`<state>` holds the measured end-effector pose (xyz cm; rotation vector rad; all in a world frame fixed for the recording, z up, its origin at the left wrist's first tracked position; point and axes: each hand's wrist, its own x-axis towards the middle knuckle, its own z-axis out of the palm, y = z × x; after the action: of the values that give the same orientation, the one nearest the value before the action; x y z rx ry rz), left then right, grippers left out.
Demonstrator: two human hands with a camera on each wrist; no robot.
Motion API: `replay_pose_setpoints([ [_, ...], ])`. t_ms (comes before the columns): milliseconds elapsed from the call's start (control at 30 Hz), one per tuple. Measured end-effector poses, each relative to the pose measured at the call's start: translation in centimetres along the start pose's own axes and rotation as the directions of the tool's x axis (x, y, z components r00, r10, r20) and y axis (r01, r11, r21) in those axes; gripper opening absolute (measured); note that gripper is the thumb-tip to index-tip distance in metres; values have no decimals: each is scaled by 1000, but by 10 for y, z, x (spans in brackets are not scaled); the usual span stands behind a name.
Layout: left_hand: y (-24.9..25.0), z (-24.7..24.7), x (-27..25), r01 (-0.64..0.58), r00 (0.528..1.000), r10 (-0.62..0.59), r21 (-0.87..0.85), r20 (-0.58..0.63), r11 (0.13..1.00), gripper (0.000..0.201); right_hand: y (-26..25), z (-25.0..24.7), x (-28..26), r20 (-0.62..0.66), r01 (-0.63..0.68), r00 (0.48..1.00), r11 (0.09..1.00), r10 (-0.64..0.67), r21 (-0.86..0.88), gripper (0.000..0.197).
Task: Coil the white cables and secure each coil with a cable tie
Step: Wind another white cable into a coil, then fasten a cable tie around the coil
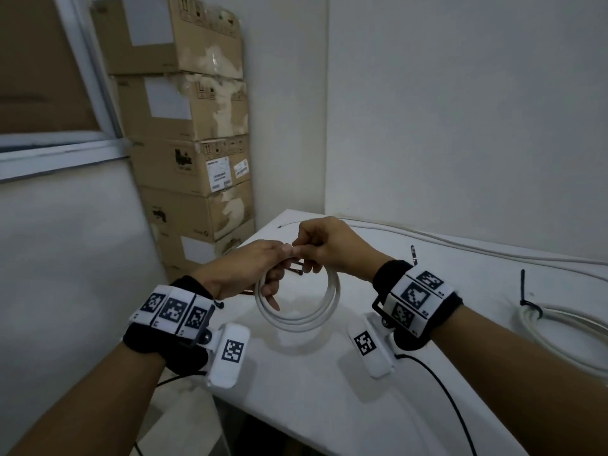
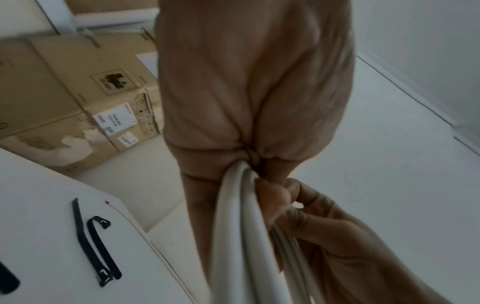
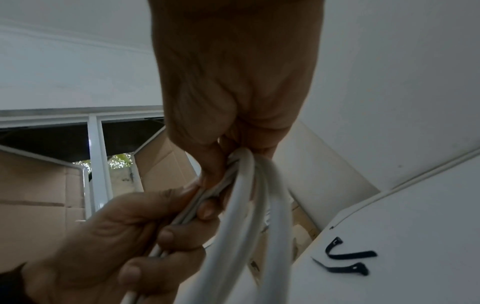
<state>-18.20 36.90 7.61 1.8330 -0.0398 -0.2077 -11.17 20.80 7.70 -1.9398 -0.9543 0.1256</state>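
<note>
A small coil of white cable [image 1: 297, 319] hangs above the white table [image 1: 312, 409], held at its top by both hands. My left hand [image 1: 274, 260] grips the bundled turns from the left, fingers curled through the loop. My right hand [image 1: 304, 248] pinches the same bundle just beside it. In the left wrist view the left hand [image 2: 249, 160] closes on the coil [image 2: 233, 236]. In the right wrist view the right hand [image 3: 233, 158] clamps the coil [image 3: 246, 205]. Loose black cable ties [image 2: 93, 242] lie on the table under the hands.
A second white coil [image 1: 566, 330] bound with a black tie [image 1: 528, 302] lies at the table's right. A long white cable [image 1: 460, 246] runs along the wall. Another black tie [image 1: 413, 255] sticks up behind my right wrist. Stacked cardboard boxes [image 1: 190, 159] stand left of the table.
</note>
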Motion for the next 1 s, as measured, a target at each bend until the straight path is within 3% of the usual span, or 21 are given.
replay_pose_setpoints([
  [167,-13,-22,-6,-10,992,7,-22,-122,1000,28,-1,14,21,139,-100,989,938,57,331,16],
  [300,-27,-45,-8,22,984,-30,-47,-178,999,31,17,20,37,162,-256,965,879,207,403,33],
  [400,-31,-60,-12,22,979,-32,-48,-200,999,31,41,29,50,126,-355,934,902,334,243,21],
  [500,-35,-72,-16,20,974,-31,-53,-222,998,30,58,45,60,219,-443,872,896,437,-25,8],
  [567,-37,-77,-18,24,972,-37,-59,-231,998,29,63,58,65,249,-410,847,875,470,-257,2],
  [633,-38,-81,-20,28,970,-44,-68,-240,997,28,63,70,69,243,-333,848,831,471,-446,18],
  [700,-39,-83,-21,27,967,-44,-71,-251,997,27,58,78,73,267,-295,843,817,467,-496,22],
  [767,-40,-85,-21,25,967,-42,-70,-251,997,27,52,84,75,268,-241,851,789,452,-565,12],
  [867,-41,-85,-19,22,971,-41,-80,-237,997,26,44,86,75,272,-182,861,759,430,-625,30],
  [933,-40,-82,-16,19,969,-40,-90,-245,996,26,45,83,73,282,-185,849,752,446,-632,25],
  [1000,-37,-79,-13,12,968,-38,-105,-249,994,27,45,73,69,260,-270,841,785,474,-558,13],
])
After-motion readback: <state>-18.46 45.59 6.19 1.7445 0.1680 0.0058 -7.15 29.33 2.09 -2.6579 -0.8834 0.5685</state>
